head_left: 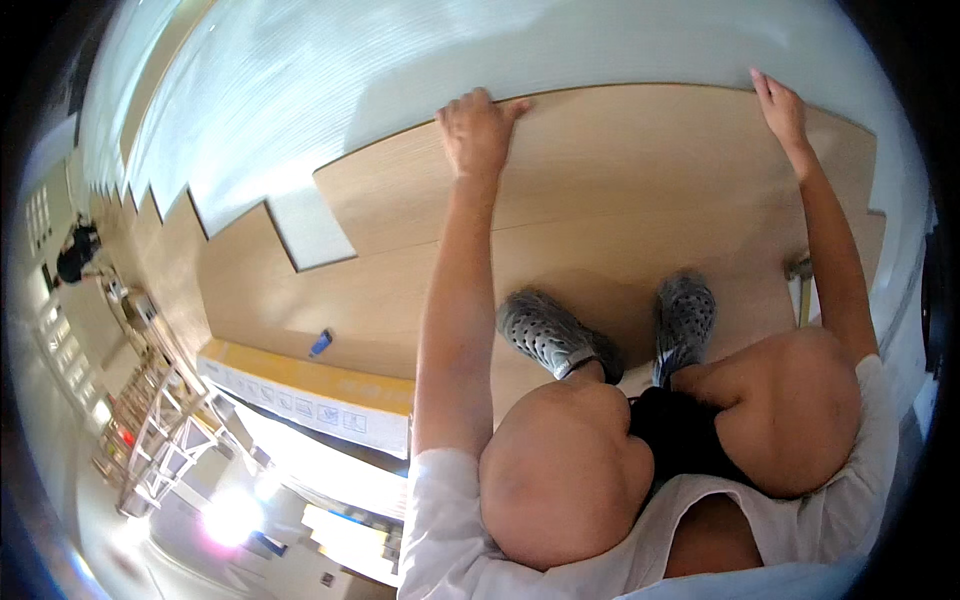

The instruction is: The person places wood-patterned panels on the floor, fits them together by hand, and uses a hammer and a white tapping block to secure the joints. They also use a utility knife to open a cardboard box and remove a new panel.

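Both hands, left (478,128) and right (781,108), press flat with open grip on the light oak laminate plank's (640,150) far edge; pale underlay floor (330,80) beyond remains uncovered.

1. I see a long yellow box (300,392) lying on the floor.
2. A small blue thing (320,342) sits near it.
3. A metal ladder (160,425) stands far off.
4. A hammer (801,285) rests by grey shoes (548,335).

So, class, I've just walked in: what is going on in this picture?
A person squats on light wooden floor planks, both hands flat on the far edge of the last laid plank. The left hand and right hand press where it meets the pale underlay. A hammer lies by the right foot, and a long yellow box sits to the left.
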`<action>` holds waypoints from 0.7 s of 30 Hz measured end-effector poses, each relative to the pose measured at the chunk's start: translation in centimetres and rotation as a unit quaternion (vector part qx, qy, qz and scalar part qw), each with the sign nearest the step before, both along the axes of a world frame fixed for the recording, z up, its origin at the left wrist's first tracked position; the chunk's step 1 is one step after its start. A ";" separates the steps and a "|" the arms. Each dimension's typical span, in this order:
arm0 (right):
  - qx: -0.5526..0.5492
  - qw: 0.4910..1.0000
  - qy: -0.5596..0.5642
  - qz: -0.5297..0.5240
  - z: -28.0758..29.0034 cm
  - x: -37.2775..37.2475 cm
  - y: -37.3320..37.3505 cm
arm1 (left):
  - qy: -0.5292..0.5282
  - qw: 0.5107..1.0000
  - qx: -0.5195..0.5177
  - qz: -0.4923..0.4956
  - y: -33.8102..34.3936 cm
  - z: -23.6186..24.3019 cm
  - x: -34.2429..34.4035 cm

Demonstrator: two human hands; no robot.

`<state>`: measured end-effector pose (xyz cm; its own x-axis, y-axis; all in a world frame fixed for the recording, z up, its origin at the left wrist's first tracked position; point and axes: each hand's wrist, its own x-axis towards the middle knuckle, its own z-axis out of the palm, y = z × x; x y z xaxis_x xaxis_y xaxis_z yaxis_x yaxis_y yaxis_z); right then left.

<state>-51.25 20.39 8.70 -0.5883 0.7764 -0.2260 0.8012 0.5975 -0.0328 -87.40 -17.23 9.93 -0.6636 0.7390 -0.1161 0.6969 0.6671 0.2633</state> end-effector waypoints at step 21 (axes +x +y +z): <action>0.030 0.984 0.114 -0.136 0.1 -5.5 -5.5 | 0.068 0.994 0.083 0.034 -2.5 -0.3 -4.2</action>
<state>-56.76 14.84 8.78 -0.3878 0.9197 -0.0615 0.9072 0.3690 -0.2023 -91.59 -19.78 9.61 -0.7142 0.6929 0.0991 0.6882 0.6693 0.2802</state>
